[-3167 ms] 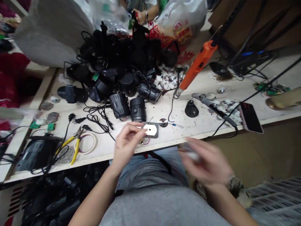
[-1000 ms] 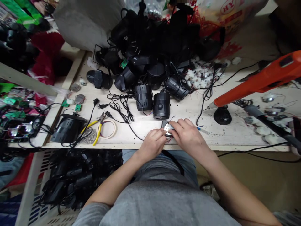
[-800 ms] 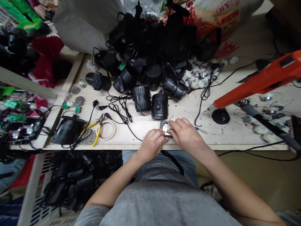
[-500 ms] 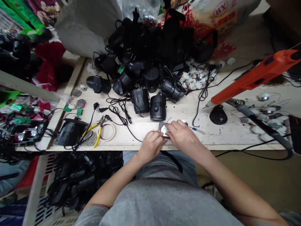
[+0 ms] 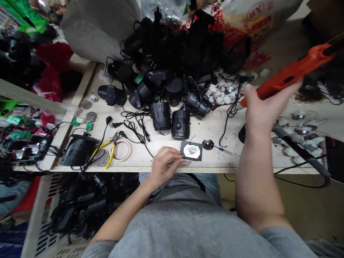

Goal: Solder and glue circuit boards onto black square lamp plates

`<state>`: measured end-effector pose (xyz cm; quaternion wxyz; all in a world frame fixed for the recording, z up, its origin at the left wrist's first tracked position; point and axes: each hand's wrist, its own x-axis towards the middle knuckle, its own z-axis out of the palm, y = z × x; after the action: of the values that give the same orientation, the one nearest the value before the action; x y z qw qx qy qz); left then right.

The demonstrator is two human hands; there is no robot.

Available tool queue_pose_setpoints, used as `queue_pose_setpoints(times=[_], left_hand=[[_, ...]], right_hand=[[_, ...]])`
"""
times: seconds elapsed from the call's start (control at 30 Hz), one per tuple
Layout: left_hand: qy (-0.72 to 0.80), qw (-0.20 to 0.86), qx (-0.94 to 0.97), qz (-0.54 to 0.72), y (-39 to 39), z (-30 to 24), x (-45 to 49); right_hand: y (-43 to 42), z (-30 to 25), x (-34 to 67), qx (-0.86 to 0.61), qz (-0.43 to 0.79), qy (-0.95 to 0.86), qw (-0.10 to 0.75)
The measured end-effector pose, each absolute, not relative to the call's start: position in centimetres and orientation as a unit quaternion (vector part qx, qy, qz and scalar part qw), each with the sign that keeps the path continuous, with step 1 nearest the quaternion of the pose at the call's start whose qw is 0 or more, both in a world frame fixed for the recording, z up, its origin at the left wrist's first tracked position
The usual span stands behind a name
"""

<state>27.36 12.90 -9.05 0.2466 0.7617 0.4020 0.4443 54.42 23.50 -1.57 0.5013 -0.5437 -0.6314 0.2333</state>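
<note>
A small black square plate (image 5: 191, 151) with a white disc and a little motor in its middle lies near the bench's front edge. My left hand (image 5: 164, 166) rests beside it, fingers curled and pinched at its left edge where thin red wires show. My right hand (image 5: 264, 109) is raised to the right and wrapped round the lower end of the hanging orange electric screwdriver (image 5: 291, 73). A small round metal disc (image 5: 208, 144) lies just right of the plate.
A heap of black lamp housings (image 5: 172, 64) and cords fills the bench's back. Yellow-handled pliers (image 5: 111, 148) and a tape ring (image 5: 122, 149) lie at the left. A soldering iron (image 5: 297, 148) and white parts sit at the right. Bags stand behind.
My right hand has left the black plate, risen to the right and closed on the orange screwdriver. My left hand stays at the plate, which now shows uncovered.
</note>
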Motion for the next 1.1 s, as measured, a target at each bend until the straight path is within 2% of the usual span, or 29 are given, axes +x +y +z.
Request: queue_pose_setpoints(times=[0.17, 0.3, 0.33, 0.47, 0.57, 0.8, 1.1], left_hand=[[0.410, 0.265, 0.741, 0.460, 12.7, -8.6, 28.3], [0.401, 0.272, 0.738, 0.469, 12.6, -8.8, 28.7], [0.397, 0.274, 0.740, 0.469, 12.6, -8.9, 28.9], [0.377, 0.277, 0.755, 0.459, 12.6, -9.6, 29.5], [0.367, 0.271, 0.766, 0.453, 12.6, -9.7, 29.9], [0.354, 0.274, 0.775, 0.446, 12.7, -9.2, 30.3], [0.358, 0.267, 0.780, 0.439, 12.7, -9.3, 30.4]], right_hand=[[22.5, -1.8, 53.3, -0.500, 0.239, -0.605, 0.571], [20.1, -2.2, 51.3, -0.456, 0.111, -0.522, 0.712], [19.2, -2.1, 50.5, -0.451, 0.115, -0.508, 0.725], [15.0, -1.3, 47.9, -0.382, 0.325, -0.470, 0.726], [12.8, -0.5, 47.0, -0.329, 0.405, -0.443, 0.729], [12.0, -0.2, 46.8, -0.313, 0.438, -0.457, 0.708], [11.8, -0.2, 46.6, -0.347, 0.425, -0.477, 0.687]])
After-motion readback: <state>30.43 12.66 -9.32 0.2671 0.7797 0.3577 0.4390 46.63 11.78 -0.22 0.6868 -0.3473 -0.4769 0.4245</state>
